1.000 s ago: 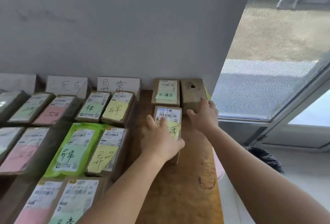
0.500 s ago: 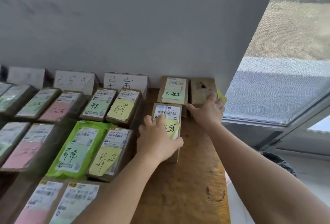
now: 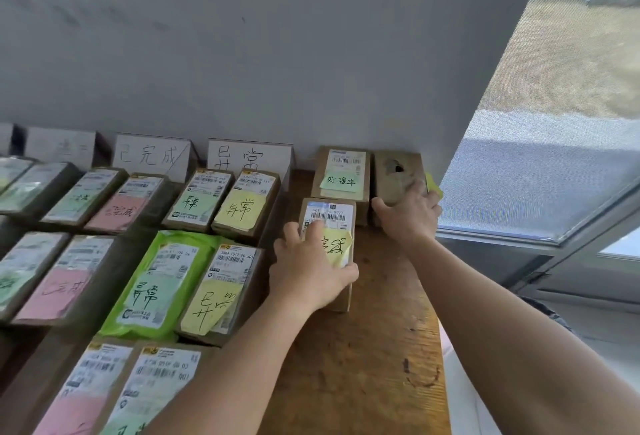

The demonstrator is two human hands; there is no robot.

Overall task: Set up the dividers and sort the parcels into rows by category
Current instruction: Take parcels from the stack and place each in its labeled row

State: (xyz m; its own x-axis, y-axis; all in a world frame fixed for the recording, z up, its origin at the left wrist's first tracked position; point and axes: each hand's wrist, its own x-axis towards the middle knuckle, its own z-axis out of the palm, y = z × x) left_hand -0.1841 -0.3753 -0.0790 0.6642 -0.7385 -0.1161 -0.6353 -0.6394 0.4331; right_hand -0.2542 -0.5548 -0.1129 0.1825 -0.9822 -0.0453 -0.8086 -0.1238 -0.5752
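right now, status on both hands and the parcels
Left hand gripping yellow-note parcel. Right hand on torn box at wall. Nothing in the way on the table.

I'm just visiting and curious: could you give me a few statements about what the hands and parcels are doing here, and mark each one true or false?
1. The left hand rests on a box with a yellow note. True.
2. The right hand is lifting the green plastic parcel. False: it is on the plain brown box by the wall corner.
3. Two white divider cards with handwriting stand against the wall. True.
4. The box with the green note lies in front of the yellow-note box. False: it lies behind, nearer the wall.
5. The wooden table is bare near the person. True.
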